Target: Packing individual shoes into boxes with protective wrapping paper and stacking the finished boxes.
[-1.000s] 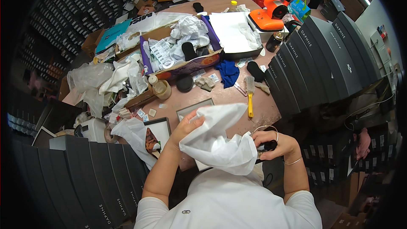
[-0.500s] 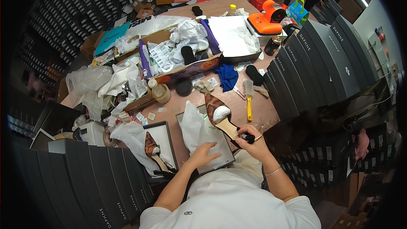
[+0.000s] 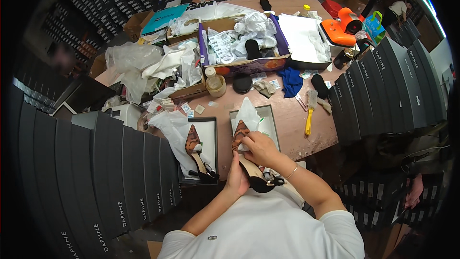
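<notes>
In front of me is a pointed leopard-print shoe (image 3: 239, 134) with a pale insole and a black heel end. My left hand (image 3: 236, 178) is closed round the shoe's side. At the mouth of its toe, the bent fingers of my right hand (image 3: 262, 148) press on a white paper wad (image 3: 243, 147), partly hidden by them. Beyond the shoe lies an open shoebox (image 3: 268, 119) with white tissue paper (image 3: 247, 114). The matching shoe (image 3: 193, 139) rests on tissue in another open box (image 3: 208, 125) to the left.
Stacks of dark shoeboxes flank me at left (image 3: 108, 163) and right (image 3: 390, 91). A yellow-handled brush (image 3: 310, 115), a blue cloth (image 3: 291, 81) and a jar (image 3: 215, 85) are on the table. Behind them stands a purple-edged carton (image 3: 239, 67) of crumpled paper. A person (image 3: 398, 10) is far right.
My left hand, free before, now grips the shoe. My right hand has moved from its heel end to the toe opening. The shoe is closer to me, and the view has shifted left.
</notes>
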